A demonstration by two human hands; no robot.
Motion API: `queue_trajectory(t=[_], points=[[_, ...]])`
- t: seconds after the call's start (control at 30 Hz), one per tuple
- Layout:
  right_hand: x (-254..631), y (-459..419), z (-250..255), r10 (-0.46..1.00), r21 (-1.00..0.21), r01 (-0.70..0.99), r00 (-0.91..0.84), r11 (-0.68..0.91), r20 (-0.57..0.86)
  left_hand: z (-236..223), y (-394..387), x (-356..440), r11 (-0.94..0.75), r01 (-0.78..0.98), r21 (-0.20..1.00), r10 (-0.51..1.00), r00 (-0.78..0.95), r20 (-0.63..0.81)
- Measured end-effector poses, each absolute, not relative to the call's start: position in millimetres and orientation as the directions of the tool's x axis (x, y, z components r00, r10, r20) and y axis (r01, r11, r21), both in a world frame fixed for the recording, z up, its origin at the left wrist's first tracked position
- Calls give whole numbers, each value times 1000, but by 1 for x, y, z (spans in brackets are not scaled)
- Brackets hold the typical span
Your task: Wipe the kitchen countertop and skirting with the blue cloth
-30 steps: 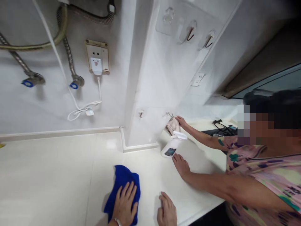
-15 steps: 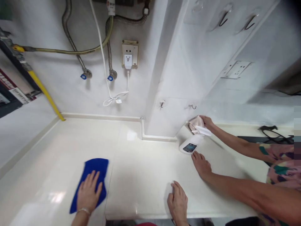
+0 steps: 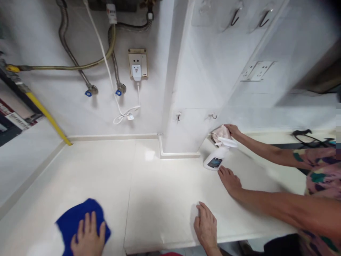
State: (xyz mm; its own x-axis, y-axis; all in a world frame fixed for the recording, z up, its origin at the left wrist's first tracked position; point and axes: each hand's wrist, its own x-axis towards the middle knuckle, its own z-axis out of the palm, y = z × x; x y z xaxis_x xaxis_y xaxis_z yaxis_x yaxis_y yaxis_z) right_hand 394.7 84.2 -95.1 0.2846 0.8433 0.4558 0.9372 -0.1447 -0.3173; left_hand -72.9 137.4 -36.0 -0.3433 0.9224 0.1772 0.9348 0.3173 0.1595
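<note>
Spread flat on top of a blue cloth [image 3: 71, 217], my left hand [image 3: 90, 236] presses it against the white countertop [image 3: 157, 209] at the lower left. Its fingers are apart, and the wrist is cut off by the bottom of the view. My right hand [image 3: 207, 225] rests on the counter close to the front edge, its fingers loosely bent and the thumb apart, with nothing seen in it. Beyond it stands a white spray bottle [image 3: 214, 160] with a dark label.
A co-worker's lower hand [image 3: 229, 180] lies beside the bottle. Their other hand [image 3: 232, 131] holds a pale cloth [image 3: 221, 132] against the pillar base. A yellow pipe [image 3: 49, 117] meets the counter's back left corner. A white cable [image 3: 124, 114] hangs on the wall.
My left hand and the blue cloth have moved left and toward me, and the cloth has turned. My right hand stays at nearly the same place. The view has shifted slightly.
</note>
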Motion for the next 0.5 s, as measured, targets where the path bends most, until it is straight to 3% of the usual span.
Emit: queue_trajectory(t=[0.1, 0.27, 0.37, 0.5], points=[[395, 85, -95, 845, -315, 934, 300, -167, 443, -52, 134, -2, -60, 987, 146, 957, 15, 291], [399, 83, -100, 847, -326, 932, 297, -157, 441, -47, 156, 103, -612, 763, 208, 790, 577, 209], [403, 83, -103, 839, -368, 918, 313, -147, 445, -39, 189, 138, -724, 630, 280, 686, 699, 201], [408, 87, -98, 836, -366, 922, 299, -128, 459, -39, 252, 138, -689, 646, 330, 720, 661, 210]])
